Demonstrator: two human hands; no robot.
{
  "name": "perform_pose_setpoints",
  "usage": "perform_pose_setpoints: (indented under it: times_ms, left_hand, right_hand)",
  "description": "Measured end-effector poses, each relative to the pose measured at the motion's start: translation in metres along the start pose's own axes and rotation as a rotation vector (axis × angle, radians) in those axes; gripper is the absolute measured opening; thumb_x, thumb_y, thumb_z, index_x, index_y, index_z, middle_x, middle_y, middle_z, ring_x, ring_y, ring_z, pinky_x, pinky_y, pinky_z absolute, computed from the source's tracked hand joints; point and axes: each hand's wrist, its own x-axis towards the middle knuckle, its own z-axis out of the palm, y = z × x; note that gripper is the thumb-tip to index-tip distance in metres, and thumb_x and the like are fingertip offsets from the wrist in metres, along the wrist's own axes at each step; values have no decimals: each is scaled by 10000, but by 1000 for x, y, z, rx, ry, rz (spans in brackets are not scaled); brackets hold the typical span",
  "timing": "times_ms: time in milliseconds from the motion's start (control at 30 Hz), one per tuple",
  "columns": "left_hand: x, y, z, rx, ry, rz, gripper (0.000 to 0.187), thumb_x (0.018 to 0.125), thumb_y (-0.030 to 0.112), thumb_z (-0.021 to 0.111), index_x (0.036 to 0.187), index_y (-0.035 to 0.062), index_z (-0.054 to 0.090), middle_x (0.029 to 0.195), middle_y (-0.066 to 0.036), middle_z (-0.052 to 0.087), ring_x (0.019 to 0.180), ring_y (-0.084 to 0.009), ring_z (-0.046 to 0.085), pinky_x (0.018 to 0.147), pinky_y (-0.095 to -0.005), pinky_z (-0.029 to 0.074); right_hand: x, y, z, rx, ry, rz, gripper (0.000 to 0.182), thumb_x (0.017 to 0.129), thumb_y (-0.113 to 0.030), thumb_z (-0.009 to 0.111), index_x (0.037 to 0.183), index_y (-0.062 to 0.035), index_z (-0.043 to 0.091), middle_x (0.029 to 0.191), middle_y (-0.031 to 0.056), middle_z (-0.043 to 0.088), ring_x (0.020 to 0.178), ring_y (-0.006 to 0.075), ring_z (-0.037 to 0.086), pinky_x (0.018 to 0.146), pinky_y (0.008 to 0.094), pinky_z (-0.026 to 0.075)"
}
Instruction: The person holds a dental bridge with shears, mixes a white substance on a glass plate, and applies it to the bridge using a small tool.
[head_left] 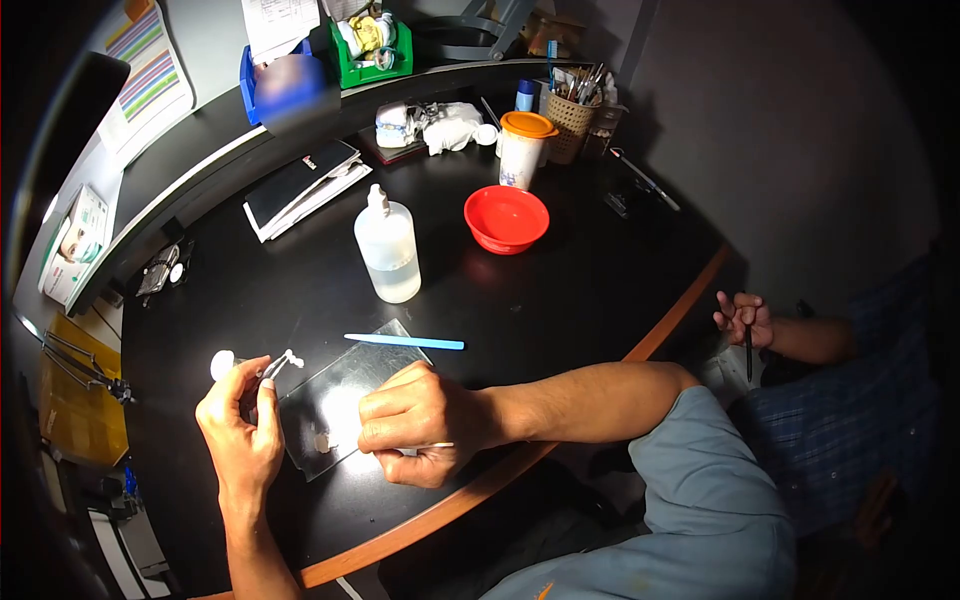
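My left hand [243, 425] pinches metal tweezers [275, 368] whose tips hold a small white piece [295, 359]. A round white object [222, 364] is just behind its fingertips. My right hand [415, 425] is closed around a thin, pale-ended stick-like tool [438, 445], over the right part of a glass plate [330, 395]. A small beige patch [322, 442] lies on the plate between my hands. Across the plate's far end rests a light blue stick [405, 341], touched by neither hand.
Beyond the plate stand a clear bottle [388, 250], a red bowl [507, 219] and an orange-lidded container [522, 155]. Notebooks [305, 190] lie at the back left. A brush basket [570, 122] is at the back. Another person's hand [745, 320] holds a dark pen-like object at right.
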Motion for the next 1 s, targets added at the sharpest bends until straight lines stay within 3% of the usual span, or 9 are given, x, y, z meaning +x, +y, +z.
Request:
perform_pose_setpoints:
  times_ms: [433, 533, 1000]
  left_hand:
    - [-1, 1, 6, 18, 4, 39, 169, 908, -50, 699, 1066, -55, 757, 828, -119, 723, 680, -158, 656, 661, -293, 524]
    - [0, 4, 2, 23, -5, 31, 177, 904, -54, 697, 1070, -53, 756, 829, -116, 724, 689, -160, 664, 673, -294, 531]
    - [-1, 7, -2, 26, 11, 114, 206, 925, -69, 677, 1120, -60, 743, 888, -140, 746, 760, -197, 712, 730, -302, 554]
  right_hand:
    - [2, -2, 2, 11, 24, 15, 148, 687, 44, 647, 820, -19, 655, 715, 87, 575, 550, 263, 590, 499, 378, 474]
    - [2, -3, 2, 3, 38, 46, 101, 675, -22, 665, 771, -40, 639, 705, 88, 594, 564, 285, 610, 506, 397, 474]
    - [5, -2, -2, -3, 74, 14, 122, 652, 18, 651, 766, -26, 646, 672, 86, 556, 526, 266, 557, 473, 383, 440]
